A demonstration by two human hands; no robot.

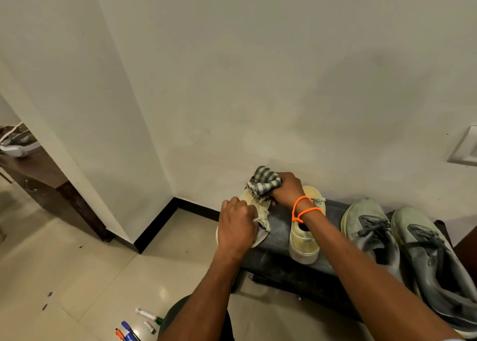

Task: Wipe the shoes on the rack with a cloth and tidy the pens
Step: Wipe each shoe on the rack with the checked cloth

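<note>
Checked cloth [263, 183] is bunched in the right hand [286, 187], fingers curled tight round it, pressed on the toe end of a cream shoe [258, 213] at the left end of the dark rack [281, 227]. Left hand [237, 224] clamps the same shoe from the near side, fingers curled over its laces and upper. Shoe's heel overhangs the rack's left edge.

Second cream shoe [304, 240] stands just right of it, under the right wrist, which carries an orange cord bracelet [304, 209]. Further right on the rack: a pair of grey-green sneakers [402, 242], side by side, touching.

Pens [139, 325] lie loose on the tiled floor [77, 263] at bottom left, beside the person's knee: one white marker with green cap, a blue one, an orange one, a small white piece; bottom edge cuts some off.

Background: cream wall [258, 69], black skirting, dark wooden cabinet [51, 183] at far left, switch plate [464, 147] at right edge.
</note>
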